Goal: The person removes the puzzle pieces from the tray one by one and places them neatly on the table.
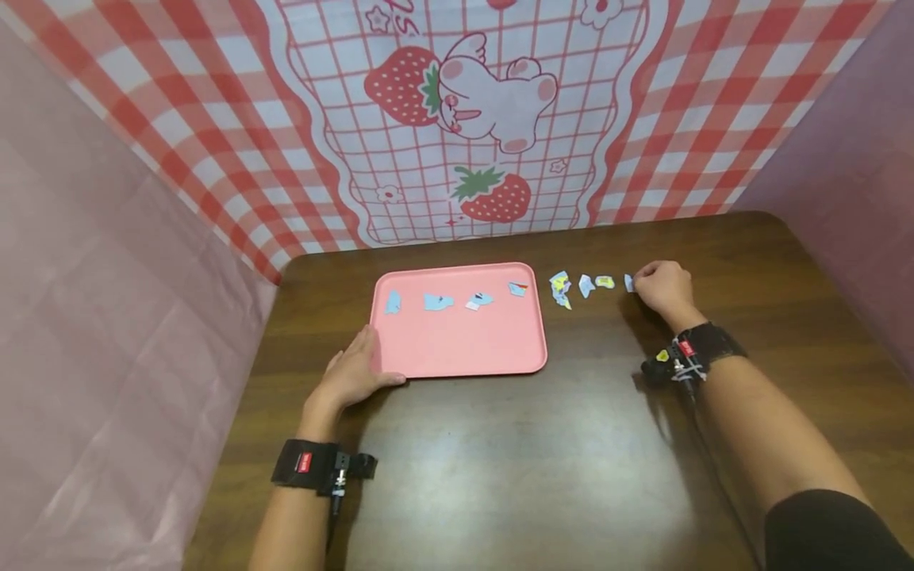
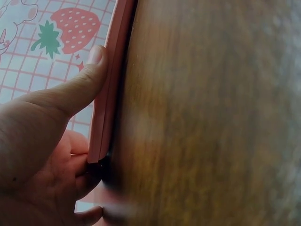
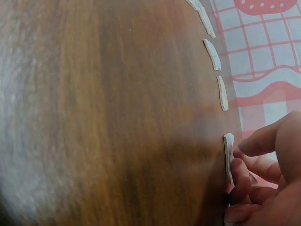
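My left hand [image 1: 351, 374] rests at the near left corner of a pink tray [image 1: 471, 349], its thumb along the front edge and its fingers along the left side. In the left wrist view the thumb [image 2: 87, 77] presses against the tray's rim [image 2: 110, 80]. Inside the tray lie several light blue puzzle pieces [image 1: 437, 302], spaced in a row. Right of the tray, my right hand [image 1: 666, 291] has its fingers curled and pinches the end of a small blue puzzle piece [image 1: 629, 283]. In the right wrist view the fingertips are right at that piece [image 3: 228, 148], covering part of it.
Between the tray and the right hand lie a yellow-and-blue clump of pieces [image 1: 560, 289], a pale blue piece [image 1: 586, 285] and a yellow piece [image 1: 604, 281]. The brown wooden table [image 1: 500, 460] meets a red-and-white checked cloth [image 1: 628, 159] behind.
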`<state>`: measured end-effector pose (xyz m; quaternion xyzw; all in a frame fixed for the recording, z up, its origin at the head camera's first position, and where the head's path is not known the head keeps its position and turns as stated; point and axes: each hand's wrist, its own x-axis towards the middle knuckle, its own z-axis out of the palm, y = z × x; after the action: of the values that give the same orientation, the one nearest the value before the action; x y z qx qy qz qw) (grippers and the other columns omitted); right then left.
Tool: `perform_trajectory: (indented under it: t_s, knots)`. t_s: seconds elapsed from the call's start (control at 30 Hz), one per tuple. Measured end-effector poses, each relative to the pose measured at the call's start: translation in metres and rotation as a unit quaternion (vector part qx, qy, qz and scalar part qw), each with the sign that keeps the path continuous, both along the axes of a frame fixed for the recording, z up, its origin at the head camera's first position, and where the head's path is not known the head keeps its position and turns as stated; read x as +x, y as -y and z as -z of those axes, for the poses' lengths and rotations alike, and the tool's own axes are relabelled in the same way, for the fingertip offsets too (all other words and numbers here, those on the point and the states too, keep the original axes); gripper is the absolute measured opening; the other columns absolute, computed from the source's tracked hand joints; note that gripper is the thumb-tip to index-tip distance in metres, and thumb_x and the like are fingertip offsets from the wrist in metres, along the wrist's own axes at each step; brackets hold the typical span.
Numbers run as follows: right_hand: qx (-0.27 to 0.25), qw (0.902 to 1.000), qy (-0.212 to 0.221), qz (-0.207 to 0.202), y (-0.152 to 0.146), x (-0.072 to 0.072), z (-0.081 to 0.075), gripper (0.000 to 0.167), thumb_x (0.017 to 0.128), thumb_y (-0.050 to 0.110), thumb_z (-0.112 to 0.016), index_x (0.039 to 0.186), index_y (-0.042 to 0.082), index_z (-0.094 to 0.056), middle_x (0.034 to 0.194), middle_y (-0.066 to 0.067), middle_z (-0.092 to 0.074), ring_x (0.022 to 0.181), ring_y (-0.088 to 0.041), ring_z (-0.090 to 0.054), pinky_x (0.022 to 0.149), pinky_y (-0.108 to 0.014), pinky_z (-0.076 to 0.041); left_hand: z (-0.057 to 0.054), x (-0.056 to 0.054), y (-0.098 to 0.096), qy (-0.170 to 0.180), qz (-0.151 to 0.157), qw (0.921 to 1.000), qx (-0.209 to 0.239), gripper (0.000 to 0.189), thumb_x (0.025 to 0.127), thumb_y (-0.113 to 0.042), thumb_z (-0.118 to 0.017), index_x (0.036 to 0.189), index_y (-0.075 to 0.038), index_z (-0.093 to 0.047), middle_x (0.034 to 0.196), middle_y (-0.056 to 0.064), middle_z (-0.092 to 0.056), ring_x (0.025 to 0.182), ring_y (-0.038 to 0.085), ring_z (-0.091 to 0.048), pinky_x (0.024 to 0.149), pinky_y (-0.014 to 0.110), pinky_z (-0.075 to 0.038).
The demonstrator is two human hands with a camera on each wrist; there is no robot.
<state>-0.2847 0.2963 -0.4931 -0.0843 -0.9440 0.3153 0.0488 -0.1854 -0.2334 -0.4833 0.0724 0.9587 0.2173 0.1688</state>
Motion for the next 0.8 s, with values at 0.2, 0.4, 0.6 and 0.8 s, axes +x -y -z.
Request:
perform_trajectory:
  t_s: [0.2, 0.4, 0.6, 0.8]
  knots:
    - [-0.015, 0.9995, -0.012, 0.025, 0.007, 0.002, -0.004, 0.031, 0.091, 0.019, -0.053, 0.099, -0.004, -0.072, 0.104, -0.026, -0.069, 0.099, -0.047, -0.060, 0.084, -0.055, -0.046, -0.001, -0.001, -0.002, -0.002, 0.001, 1.0000, 0.002, 0.119, 0.086, -0.060, -0.071, 0.160, 0.003, -0.004, 0.167, 0.021, -0.006, 0.154, 0.033, -0.008, 0.116, 0.065, -0.012]
    - [-0.044, 0.9979, -0.047, -0.008, 0.045, -0.002, -0.011, 0.026, 0.090, 0.014, -0.055, 0.099, -0.002, -0.072, 0.100, -0.023, -0.071, 0.096, -0.042, -0.062, 0.082, -0.050, -0.047, 0.000, -0.001, -0.002, -0.006, 0.001, 1.0000, 0.000, 0.119, 0.085, -0.061, -0.071, 0.160, 0.002, -0.004, 0.167, 0.021, -0.006, 0.154, 0.032, -0.008, 0.116, 0.066, -0.013]
    - [-0.049, 0.9937, -0.074, -0.069, 0.101, -0.005, -0.012, 0.021, 0.087, 0.010, -0.056, 0.094, 0.001, -0.074, 0.089, -0.015, -0.072, 0.082, -0.033, -0.065, 0.071, -0.041, -0.047, 0.001, -0.002, -0.001, -0.009, 0.003, 1.0000, 0.001, 0.119, 0.086, -0.061, -0.071, 0.160, 0.003, -0.004, 0.167, 0.021, -0.006, 0.154, 0.033, -0.009, 0.116, 0.065, -0.013]
    - [-0.045, 0.9906, -0.052, -0.118, 0.152, -0.004, -0.016, 0.020, 0.088, 0.011, -0.058, 0.095, 0.002, -0.074, 0.089, -0.014, -0.072, 0.084, -0.032, -0.064, 0.075, -0.044, -0.050, 0.002, -0.001, -0.002, -0.007, 0.000, 1.0000, 0.002, 0.119, 0.085, -0.061, -0.071, 0.160, 0.003, -0.004, 0.167, 0.021, -0.006, 0.154, 0.033, -0.009, 0.116, 0.065, -0.012]
